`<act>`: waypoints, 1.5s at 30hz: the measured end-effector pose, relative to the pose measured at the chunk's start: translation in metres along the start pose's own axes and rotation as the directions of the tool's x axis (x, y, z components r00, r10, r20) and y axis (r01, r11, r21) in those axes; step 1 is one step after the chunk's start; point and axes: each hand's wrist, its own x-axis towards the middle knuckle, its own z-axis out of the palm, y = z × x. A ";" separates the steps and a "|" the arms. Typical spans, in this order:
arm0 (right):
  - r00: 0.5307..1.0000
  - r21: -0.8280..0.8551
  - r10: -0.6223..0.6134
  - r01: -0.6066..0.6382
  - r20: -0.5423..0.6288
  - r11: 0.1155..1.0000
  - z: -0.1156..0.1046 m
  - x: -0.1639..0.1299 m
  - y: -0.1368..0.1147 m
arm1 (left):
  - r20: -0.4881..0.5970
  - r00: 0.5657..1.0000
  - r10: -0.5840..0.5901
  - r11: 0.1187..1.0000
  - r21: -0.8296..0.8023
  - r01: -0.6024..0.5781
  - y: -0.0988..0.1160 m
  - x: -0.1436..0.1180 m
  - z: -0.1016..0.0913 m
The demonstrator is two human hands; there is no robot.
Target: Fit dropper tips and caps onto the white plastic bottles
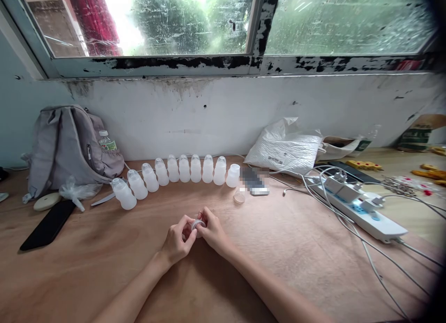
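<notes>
Above the middle of the table, my left hand (178, 238) and my right hand (212, 231) meet, fingers closed on a small whitish ring (198, 224) that looks like a bottle collar. Its underside and whatever sits inside it are hidden by my fingers. Beyond them, several frosted white baby bottles (184, 169) stand upright in a curved row, most topped with clear domed caps. The bottle at the right end (233, 176) is shorter and has no dome on it. In front of that one, a small clear cap (239, 197) lies on the wood.
At the left are a grey backpack (66, 146), a plastic bag (71, 189) and a black phone-like slab (49, 225). A phone (256, 181) lies right of the bottles, before a white plastic parcel (284, 146). A power strip (358, 207) with trailing white cables occupies the right side.
</notes>
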 end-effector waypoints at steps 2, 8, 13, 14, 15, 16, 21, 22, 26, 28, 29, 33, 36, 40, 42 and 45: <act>1.000 -0.010 0.006 -0.006 -0.015 1.000 0.001 0.000 -0.001 | -0.002 1.000 0.014 1.000 0.008 -0.014 0.001 0.000 0.000; 1.000 0.032 0.003 -0.002 -0.025 0.999 -0.001 0.001 0.001 | 0.014 1.000 -0.005 0.998 -0.057 0.005 0.005 0.002 -0.005; 0.999 0.009 -0.037 0.038 -0.038 0.999 -0.004 0.001 0.002 | -0.048 0.998 -0.046 0.999 0.017 0.046 -0.002 0.007 -0.011; 0.997 -0.021 -0.060 0.059 -0.050 0.998 -0.005 0.002 0.001 | -0.064 0.997 -0.033 0.998 0.056 0.037 -0.004 0.008 -0.012; 0.994 -0.057 -0.089 0.085 -0.062 0.995 -0.006 0.002 0.001 | -0.074 0.997 -0.012 0.996 0.088 0.019 -0.006 0.009 -0.013; 0.990 -0.096 -0.120 0.113 -0.072 0.989 -0.007 0.003 0.001 | -0.073 0.997 0.013 0.994 0.108 -0.005 -0.008 0.011 -0.013; 0.962 -0.337 -0.274 0.257 -0.006 0.906 -0.019 0.009 0.007 | -0.111 0.993 -0.032 0.999 0.035 0.036 -0.012 0.014 -0.014; 0.957 -0.379 -0.291 0.273 0.010 0.884 -0.021 0.010 0.010 | -0.131 0.989 -0.066 0.997 0.018 0.069 -0.013 0.014 -0.014; 0.949 -0.470 -0.314 0.266 -0.025 0.842 -0.027 0.016 0.022 | -0.217 0.972 -0.085 0.996 0.011 0.090 -0.017 0.016 -0.015; 0.936 -0.492 -0.340 0.253 -0.094 0.833 -0.029 0.019 0.025 | -0.244 0.969 -0.032 0.996 0.068 0.050 -0.022 0.016 -0.015; 0.922 -0.502 -0.363 0.253 -0.133 0.827 -0.030 0.021 0.026 | -0.247 0.969 0.002 0.994 0.110 0.026 -0.025 0.016 -0.016; 0.860 -0.536 -0.439 0.250 -0.260 0.807 -0.040 0.027 0.031 | -0.234 0.962 0.140 0.961 0.267 -0.075 -0.034 0.016 -0.019; 0.844 -0.555 -0.438 0.214 -0.310 0.804 -0.046 0.030 0.038 | -0.237 0.946 0.220 0.932 0.338 -0.132 -0.035 0.016 -0.021; 0.811 -0.696 -0.498 0.166 -0.306 0.698 -0.057 0.039 0.040 | -0.240 0.939 0.248 0.916 0.374 -0.146 -0.035 0.017 -0.020; 0.804 -0.798 -0.513 0.081 -0.302 0.597 -0.067 0.049 0.035 | -0.235 0.944 0.232 0.912 0.390 -0.127 -0.038 0.018 -0.019; 0.798 -0.855 -0.474 -0.098 -0.374 0.510 -0.087 0.070 0.026 | -0.180 0.965 0.188 0.899 0.427 -0.095 -0.040 0.019 -0.018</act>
